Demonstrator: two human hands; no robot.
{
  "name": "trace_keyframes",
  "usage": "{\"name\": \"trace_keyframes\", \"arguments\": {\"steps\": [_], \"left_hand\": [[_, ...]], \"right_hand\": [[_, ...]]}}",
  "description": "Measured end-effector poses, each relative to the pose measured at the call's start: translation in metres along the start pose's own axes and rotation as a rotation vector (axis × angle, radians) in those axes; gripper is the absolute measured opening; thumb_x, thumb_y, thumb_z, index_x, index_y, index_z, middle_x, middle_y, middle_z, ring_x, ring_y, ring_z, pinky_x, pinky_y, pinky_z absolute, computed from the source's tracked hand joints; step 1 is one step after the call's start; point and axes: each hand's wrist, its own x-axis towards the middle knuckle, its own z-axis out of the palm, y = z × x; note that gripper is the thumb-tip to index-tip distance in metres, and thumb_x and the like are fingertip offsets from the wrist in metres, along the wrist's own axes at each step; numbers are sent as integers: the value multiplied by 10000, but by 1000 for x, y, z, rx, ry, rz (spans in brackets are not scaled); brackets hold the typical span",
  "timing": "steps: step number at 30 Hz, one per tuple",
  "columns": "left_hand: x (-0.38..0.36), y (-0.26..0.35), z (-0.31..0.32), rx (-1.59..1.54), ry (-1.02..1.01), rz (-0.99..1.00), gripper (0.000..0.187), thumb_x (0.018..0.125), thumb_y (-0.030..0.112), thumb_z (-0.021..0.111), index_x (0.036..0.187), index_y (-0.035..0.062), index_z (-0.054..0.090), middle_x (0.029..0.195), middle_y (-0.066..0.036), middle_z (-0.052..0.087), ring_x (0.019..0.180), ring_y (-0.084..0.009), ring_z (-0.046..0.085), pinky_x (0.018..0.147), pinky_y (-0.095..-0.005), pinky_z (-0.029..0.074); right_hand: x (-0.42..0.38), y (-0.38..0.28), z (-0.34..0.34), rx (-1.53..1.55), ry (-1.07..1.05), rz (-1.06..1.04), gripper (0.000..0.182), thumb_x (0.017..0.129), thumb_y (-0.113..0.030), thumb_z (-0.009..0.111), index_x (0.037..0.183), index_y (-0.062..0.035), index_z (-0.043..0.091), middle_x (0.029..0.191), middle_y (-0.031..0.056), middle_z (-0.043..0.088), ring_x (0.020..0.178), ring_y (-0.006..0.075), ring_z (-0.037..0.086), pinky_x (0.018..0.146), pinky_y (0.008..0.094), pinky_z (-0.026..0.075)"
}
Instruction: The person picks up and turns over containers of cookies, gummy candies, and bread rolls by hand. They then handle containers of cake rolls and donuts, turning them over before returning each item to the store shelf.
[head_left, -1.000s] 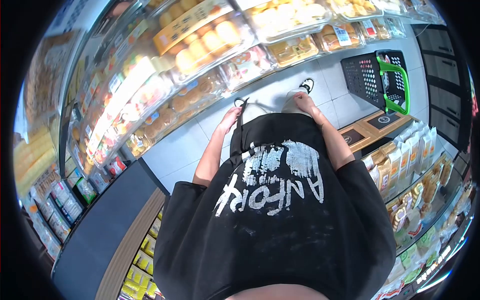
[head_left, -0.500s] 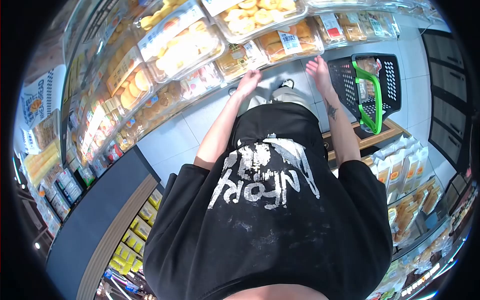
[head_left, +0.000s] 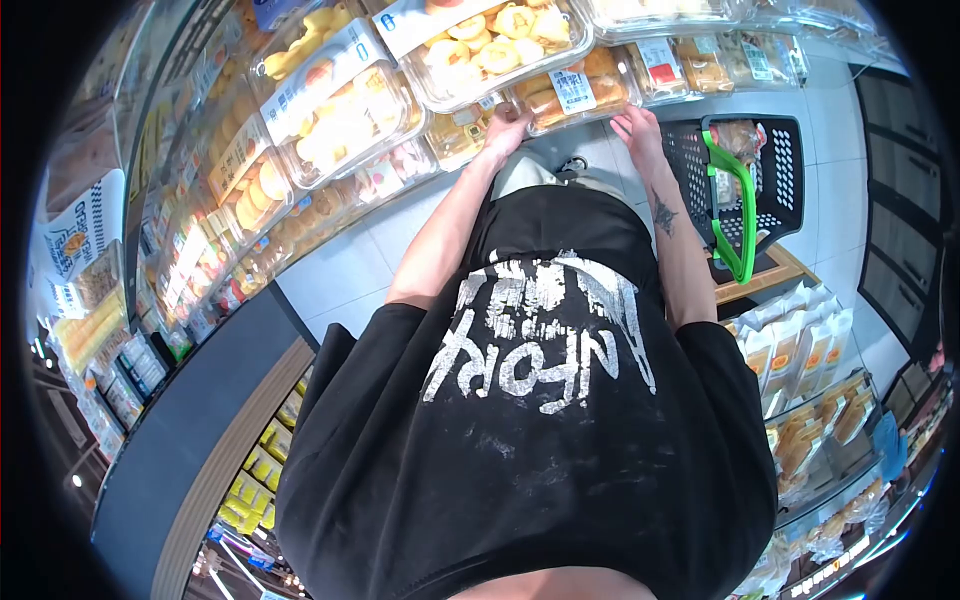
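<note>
A clear plastic pack of bread rolls (head_left: 606, 76) with a white and blue label lies at the shelf's front edge. My left hand (head_left: 506, 130) is at its near left corner, fingers bent and partly spread, overlapping a neighbouring yellowish pack (head_left: 460, 132). At the near right corner, my right hand (head_left: 640, 136) has its fingertips close to the pack's edge, fingers bent and apart. Just behind the rolls sits a larger clear tray of round yellow pastries (head_left: 500, 45).
A black shopping basket (head_left: 788, 185) with a green handle (head_left: 748, 225) stands to my right, a packaged item inside. More packed bread (head_left: 700, 65) lines the shelf. Bagged goods (head_left: 795, 345) are on a rack at the right. A dark counter (head_left: 205, 400) runs along the left.
Both hands have moved forward to the front corners of the roll pack. My right hand's fingers have bent more, and my left hand has loosened from a closer curl.
</note>
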Motion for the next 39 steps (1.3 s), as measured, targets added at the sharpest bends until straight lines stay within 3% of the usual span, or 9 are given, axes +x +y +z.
{"name": "trace_keyframes", "arguments": {"steps": [4,12,15,19,22,28,29,33,39], "left_hand": [[-4,8,-6,89,-7,2,443,749,213,574,1068,-62,436,986,-172,562,878,-221,541,760,-301,429],[-43,-5,-29,-243,-189,-148,307,718,50,573,990,40,431,954,-86,535,863,-160,534,803,-288,430],[-53,-17,-31,-169,-287,-124,290,704,8,583,943,66,429,951,-83,550,916,-160,541,803,-290,440],[-72,-40,-14,-334,-407,-56,298,648,-86,576,774,115,396,743,15,455,655,-56,425,615,-209,408],[-91,-38,-1,-378,-475,54,307,635,-70,602,763,100,381,803,-2,460,715,-76,434,668,-236,417],[-147,54,-1,-154,-455,523,339,660,23,659,879,78,406,1109,-111,444,1037,-147,419,901,-302,355],[-160,75,-5,-63,-451,499,479,689,81,678,1077,37,400,1166,-128,433,1123,-162,376,951,-312,315],[-195,137,-12,-193,-422,519,617,791,179,617,1271,-21,285,1232,-129,402,1148,-185,375,975,-309,284],[-226,175,-53,-198,-322,491,558,825,221,575,1257,-34,329,1226,-123,440,1135,-166,402,969,-291,294]], "right_hand": [[-6,-7,2,-103,-60,26,223,830,-130,514,982,8,427,911,114,526,836,197,567,748,313,489],[-40,-4,-30,-186,-303,309,255,816,-86,503,1039,19,440,879,129,560,818,207,578,722,290,484],[-73,-21,-30,-279,-316,331,427,756,-19,530,1160,17,397,1001,113,545,913,188,549,786,279,459],[-100,-23,-54,-328,-414,288,598,698,31,563,1252,-15,343,1106,92,519,1013,177,506,873,277,403],[-115,-22,-76,-475,-451,167,713,649,72,593,1290,-45,303,1193,86,472,1088,177,459,912,291,367],[-165,-53,-83,-420,-431,50,818,579,129,623,1295,-19,254,1274,101,396,1175,200,380,957,320,325],[-177,-68,-75,-418,-417,54,817,579,133,634,1286,-8,251,1281,108,387,1185,200,369,978,326,302],[-224,-103,-31,-537,-453,-56,833,587,73,686,1282,34,228,1241,129,416,1151,204,407,963,327,324],[-246,-111,8,-232,-490,-313,849,662,-50,678,1333,11,161,1329,127,299,1229,217,301,1015,341,234]]}}
